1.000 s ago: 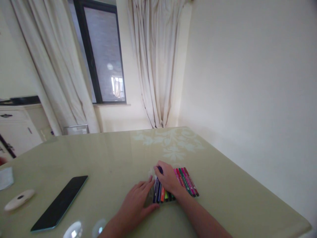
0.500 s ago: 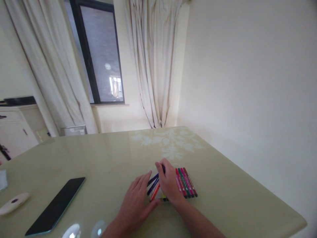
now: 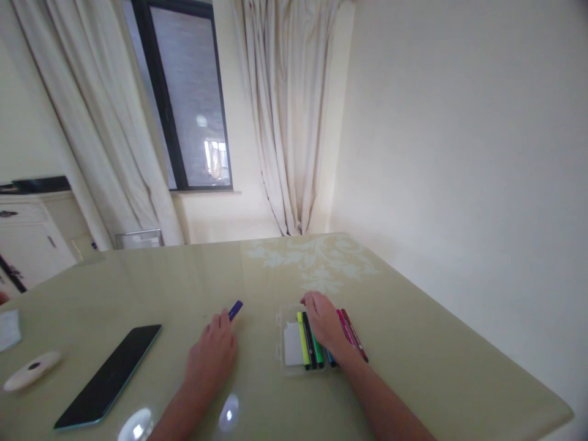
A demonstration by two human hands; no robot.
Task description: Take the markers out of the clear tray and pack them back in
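My left hand [image 3: 211,352] rests low over the table, fingers wrapped around felt-tip markers. A dark blue-purple marker end [image 3: 236,310] sticks out past the fingers, with a sliver of orange beside it. To the right lies a clear plastic case [image 3: 288,372] with a pale bare patch on its left side. Inside are a yellow marker [image 3: 302,341], a black marker [image 3: 309,342] and a green marker [image 3: 318,355]. My right hand [image 3: 324,318] reaches across the case with curled fingers; whatever is in them is hidden. Pink and dark red markers [image 3: 353,335] show past its wrist.
A dark tablet-like slab [image 3: 108,376] lies on the glossy table [image 3: 206,269] at left. Near it are a white oval object [image 3: 32,370] and a pale cloth or tissue [image 3: 9,329]. A wall [image 3: 459,184] runs along the table's right side.
My left hand has moved left from the case, carrying the purple and orange markers. The case's left side is now uncovered. My right hand has shifted slightly right over the remaining markers.
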